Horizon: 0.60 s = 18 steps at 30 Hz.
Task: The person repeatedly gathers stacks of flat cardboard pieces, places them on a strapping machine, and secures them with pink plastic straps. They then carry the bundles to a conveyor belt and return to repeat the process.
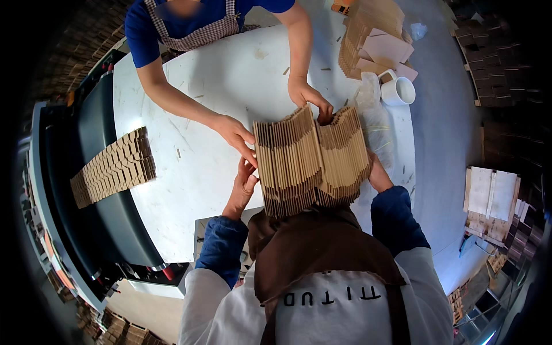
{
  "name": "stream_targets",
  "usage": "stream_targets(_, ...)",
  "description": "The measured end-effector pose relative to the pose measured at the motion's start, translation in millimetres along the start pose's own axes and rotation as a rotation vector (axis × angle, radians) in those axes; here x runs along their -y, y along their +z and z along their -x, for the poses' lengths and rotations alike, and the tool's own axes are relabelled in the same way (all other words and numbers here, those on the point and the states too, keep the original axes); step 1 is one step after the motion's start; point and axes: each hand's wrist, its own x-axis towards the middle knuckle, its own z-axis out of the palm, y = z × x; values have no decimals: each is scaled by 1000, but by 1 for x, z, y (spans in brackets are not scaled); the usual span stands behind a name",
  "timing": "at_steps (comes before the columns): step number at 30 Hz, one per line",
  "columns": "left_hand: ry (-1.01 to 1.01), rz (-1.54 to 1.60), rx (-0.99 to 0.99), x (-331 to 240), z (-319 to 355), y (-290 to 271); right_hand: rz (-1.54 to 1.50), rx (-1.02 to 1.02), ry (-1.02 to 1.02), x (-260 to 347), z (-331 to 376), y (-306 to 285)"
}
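Gripping a fanned stack of flat cardboard blanks (310, 164) at chest height over the near edge of the white table (230, 80). Left hand (244, 187) pressing against the stack's left end, fingers partly curled on it; right hand (378, 175) bracing the right end, mostly hidden behind the cardboard, so finger closure there not clear enough to tell. Sharing the load with a co-worker in a blue top across the table: co-worker's near hand (234, 133) touching the upper left corner, co-worker's far hand (310, 98) hooked over the top edge at the dip in the middle.

Judging the step as a two-person squaring or handover of the bundle, mid-way, stack not yet resting flat. Sagging in the centre, so probably calling next for even inward pressure from both ends to keep the blanks from spilling.

Lying well apart on the dark conveyor (98, 190) at left: a shingled row of blanks (112, 167). Standing beyond the stack at right: a white cup (398, 91), near more cardboard piles (374, 34).
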Motion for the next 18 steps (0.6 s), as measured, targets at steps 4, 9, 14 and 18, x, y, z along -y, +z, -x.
stream_targets(4,44,-297,-75,15,-4,-25,85,-25,27,7,-1,2)
stream_targets(9,238,-410,-402,-16,-24,-42,129,-37,-10,12,3,6)
stream_targets(14,357,-319,-60,-89,-104,-26,110,-36,-76,6,2,6)
stream_targets(18,210,-280,272,-116,-156,-10,224,-11,-114,3,-2,5)
